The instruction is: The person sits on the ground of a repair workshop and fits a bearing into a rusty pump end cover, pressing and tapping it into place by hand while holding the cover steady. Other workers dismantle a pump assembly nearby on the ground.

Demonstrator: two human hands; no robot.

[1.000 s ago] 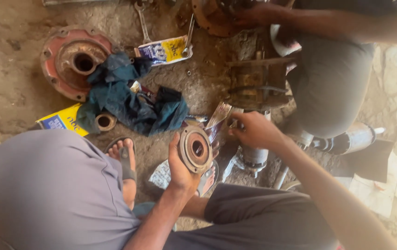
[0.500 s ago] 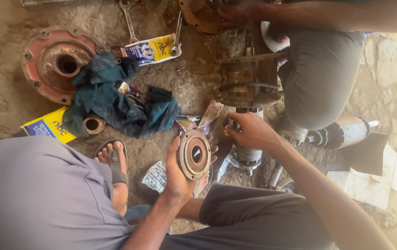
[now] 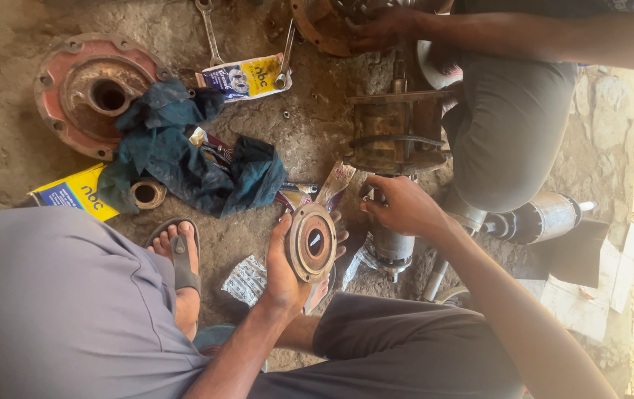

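A round metal hub [image 3: 312, 242] is gripped in the left hand [image 3: 287, 270], while a metal shaft [image 3: 391, 240] is clasped by the right hand [image 3: 404, 207]

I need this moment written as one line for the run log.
left hand: holds round bearing hub | right hand: on metal shaft part | nearby: blue rag, red hub
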